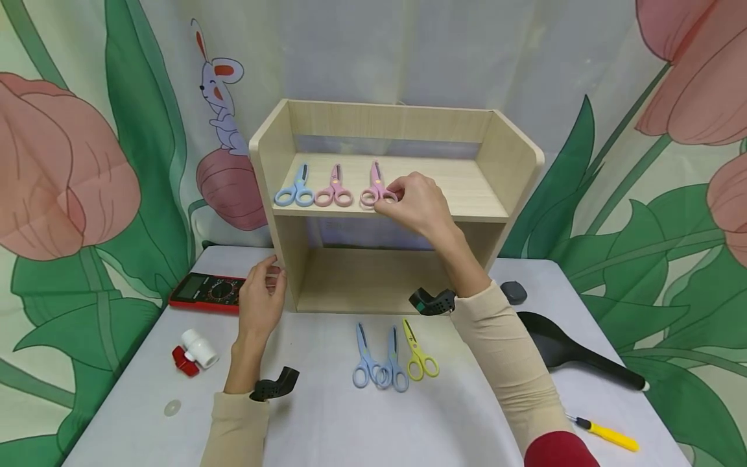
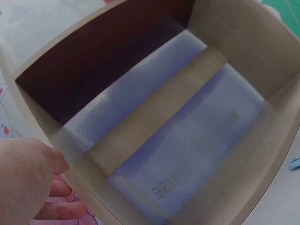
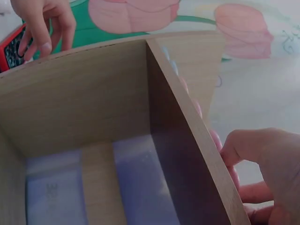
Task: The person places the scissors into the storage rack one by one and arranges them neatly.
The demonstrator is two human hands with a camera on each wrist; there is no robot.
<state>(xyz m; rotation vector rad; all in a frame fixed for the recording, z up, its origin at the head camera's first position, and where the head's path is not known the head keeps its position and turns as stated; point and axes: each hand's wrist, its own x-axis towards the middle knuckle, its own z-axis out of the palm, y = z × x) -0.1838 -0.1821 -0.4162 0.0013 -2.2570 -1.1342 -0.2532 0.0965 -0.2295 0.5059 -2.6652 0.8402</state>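
Observation:
My right hand [image 1: 421, 202] is at the upper board of a small wooden shelf unit [image 1: 385, 122], thumb and fingers pinching the right handle loop of pink scissors [image 1: 375, 180]. Left of it on that board lie another pair of pink scissors [image 1: 335, 185] and light blue scissors [image 1: 300, 185], all with blades toward the back. Beside the unit's left side panel, my left hand [image 1: 261, 301] has loosely bent fingers and holds nothing; in the left wrist view its fingertips [image 2: 60, 161] are right at the panel's edge.
Two pairs of blue scissors [image 1: 363, 357] and yellow-green scissors [image 1: 417, 353] lie on the table before the unit. A red multimeter [image 1: 207, 290] and a white fitting with a red handle [image 1: 198, 349] are at left. At right lie a black ladle-like utensil [image 1: 560, 344] and a yellow-handled screwdriver [image 1: 613, 436].

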